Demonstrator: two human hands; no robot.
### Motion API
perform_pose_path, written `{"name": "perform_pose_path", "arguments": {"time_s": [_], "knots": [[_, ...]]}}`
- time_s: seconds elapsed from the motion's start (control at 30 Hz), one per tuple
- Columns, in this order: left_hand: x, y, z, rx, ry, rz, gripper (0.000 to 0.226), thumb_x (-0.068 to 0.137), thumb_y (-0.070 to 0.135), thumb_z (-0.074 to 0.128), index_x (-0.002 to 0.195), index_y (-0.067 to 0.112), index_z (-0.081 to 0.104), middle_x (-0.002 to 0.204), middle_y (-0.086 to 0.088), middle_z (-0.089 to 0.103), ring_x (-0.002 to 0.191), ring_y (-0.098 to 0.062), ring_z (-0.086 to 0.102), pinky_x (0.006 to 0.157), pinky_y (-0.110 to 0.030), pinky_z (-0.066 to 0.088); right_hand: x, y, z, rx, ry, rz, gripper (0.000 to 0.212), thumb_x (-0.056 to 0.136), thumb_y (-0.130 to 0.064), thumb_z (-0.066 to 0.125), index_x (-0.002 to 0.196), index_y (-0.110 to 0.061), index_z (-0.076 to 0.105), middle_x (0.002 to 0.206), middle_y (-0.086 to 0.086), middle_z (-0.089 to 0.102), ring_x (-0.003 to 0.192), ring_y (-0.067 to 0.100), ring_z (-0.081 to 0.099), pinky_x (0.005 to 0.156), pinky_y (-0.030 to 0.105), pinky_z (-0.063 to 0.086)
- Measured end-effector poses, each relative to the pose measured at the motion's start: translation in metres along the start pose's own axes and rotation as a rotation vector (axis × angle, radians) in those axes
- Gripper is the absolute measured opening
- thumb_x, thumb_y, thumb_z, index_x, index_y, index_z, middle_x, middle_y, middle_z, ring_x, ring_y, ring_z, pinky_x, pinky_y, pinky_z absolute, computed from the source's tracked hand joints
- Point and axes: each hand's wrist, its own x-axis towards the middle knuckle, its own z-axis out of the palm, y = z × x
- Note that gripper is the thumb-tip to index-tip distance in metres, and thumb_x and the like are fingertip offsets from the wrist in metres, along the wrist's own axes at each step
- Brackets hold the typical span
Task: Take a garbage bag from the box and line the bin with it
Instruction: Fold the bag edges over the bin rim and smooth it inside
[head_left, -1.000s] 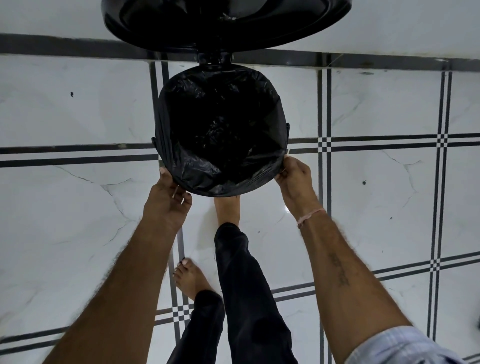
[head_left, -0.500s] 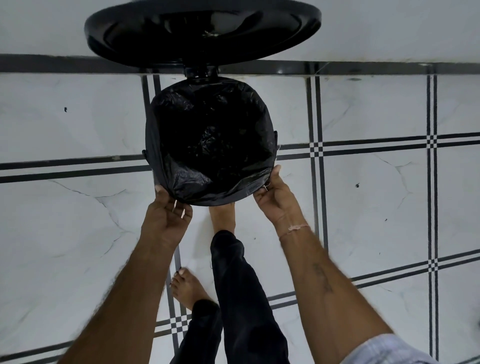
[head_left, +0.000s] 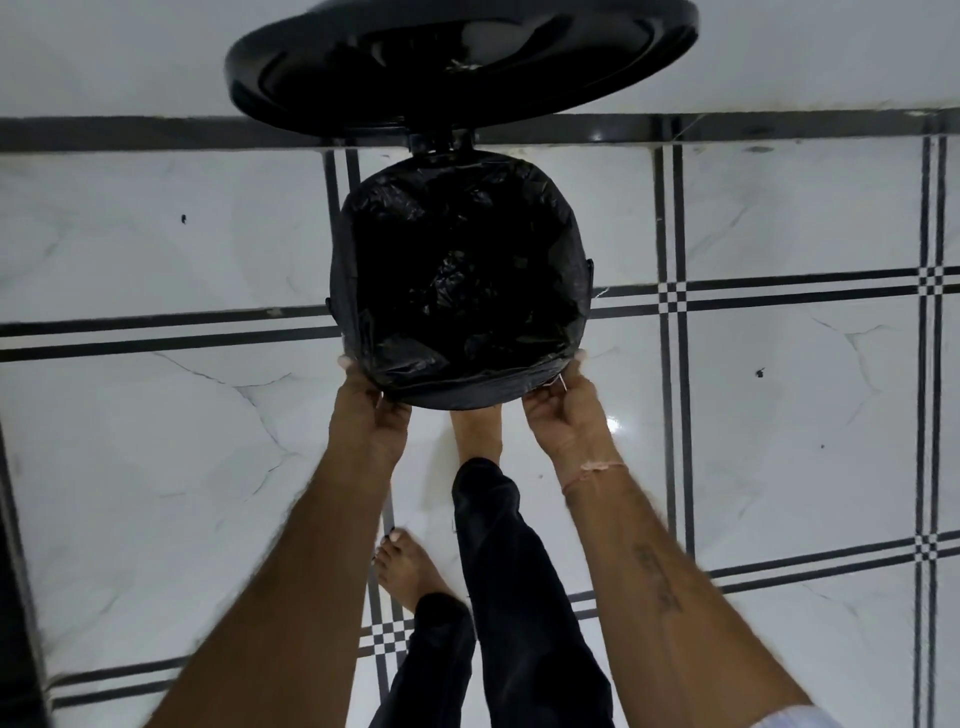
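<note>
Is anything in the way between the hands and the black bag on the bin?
Nothing visible. The left hand and right hand already touch the garbage bag at the bin's near rim, and the lid stands open.

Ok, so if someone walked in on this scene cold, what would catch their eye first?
The black garbage bag lining the round bin, centre frame, with the lid tipped up behind it. Next, the left hand and right hand at the bin's near rim, one each side. Then the bare foot pushed under the bin's front edge on the white tiled floor.
</note>
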Motion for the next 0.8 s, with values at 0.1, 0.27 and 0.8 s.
{"name": "perform_pose_path", "arguments": {"time_s": [0.1,0.27,0.8], "knots": [[-0.010,-0.003,-0.009,-0.098,-0.067,0.008,0.029,0.101,0.042,0.062,0.108,0.015,0.071,0.109,-0.001,0.071,0.105,-0.021,0.070,0.090,-0.039,0.060,-0.013,0.004,-0.007,0.104,-0.057,-0.011,0.044,0.105,-0.038,0.056,0.086,-0.006,0.080,0.080,0.004,0.073,0.078,0.015,0.074,0.087,0.032,0.063],[-0.024,-0.036,-0.020,-0.138,-0.088,-0.058,0.042,0.104,0.039,0.055,0.082,0.017,0.083,0.089,0.003,0.078,0.085,-0.015,0.076,0.078,-0.035,0.060,-0.026,0.033,-0.007,0.281,-0.019,0.124,0.041,0.101,-0.036,0.065,0.077,-0.006,0.078,0.071,-0.001,0.067,0.065,0.012,0.068,0.074,0.030,0.064],[-0.020,-0.043,-0.006,-0.232,0.021,-0.014,0.043,0.104,0.038,0.054,0.078,0.015,0.079,0.068,0.004,0.076,0.062,-0.007,0.070,0.053,-0.020,0.058,-0.030,0.053,0.007,0.262,0.041,0.086,0.042,0.105,-0.041,0.056,0.102,-0.002,0.072,0.083,0.010,0.079,0.076,0.022,0.080,0.067,0.034,0.065]]}}
